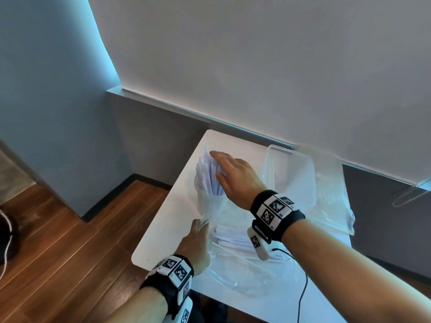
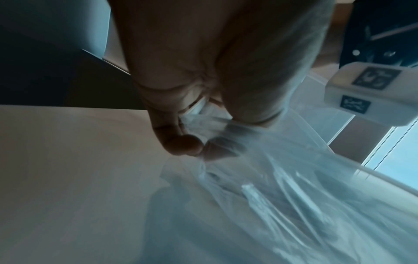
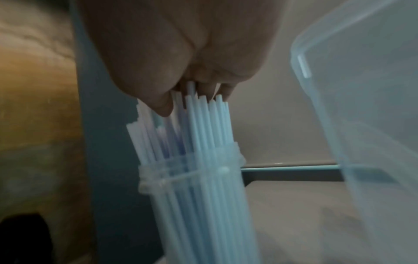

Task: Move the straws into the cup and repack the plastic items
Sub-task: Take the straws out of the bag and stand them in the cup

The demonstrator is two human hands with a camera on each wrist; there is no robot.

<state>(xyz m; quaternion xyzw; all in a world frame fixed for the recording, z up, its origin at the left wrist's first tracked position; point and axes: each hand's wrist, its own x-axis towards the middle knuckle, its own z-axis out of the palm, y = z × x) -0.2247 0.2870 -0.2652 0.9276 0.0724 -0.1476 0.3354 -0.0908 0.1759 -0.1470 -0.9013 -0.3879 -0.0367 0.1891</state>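
— Straws [image 1: 210, 173] stand bunched upright in the cup [image 1: 205, 201], leaning a little away from me, toward the far left of the table [image 1: 163, 229]. My right hand [image 1: 235, 178] is laid against the right side of their tops, fingers straight and together, thumb out; I grip none of them.

— And the ones not yet in?

— They lie flat, nearer me, inside the clear bag [image 1: 233, 264], below my right wrist. Their long axis runs roughly left to right, crosswise to the standing bundle.

— Which hand is closer to them?

— My left hand [image 1: 196, 248]. It is just beside their left ends, pinching the bag's edge between thumb and fingertips [image 2: 187, 144]; the left wrist view shows the film gathered there.

— So the next reach?

— I judge my right hand must come back toward me and down, then turn the loose straws [image 1: 231, 238] upright. The clear box [image 1: 291, 183] sits right of the cup.
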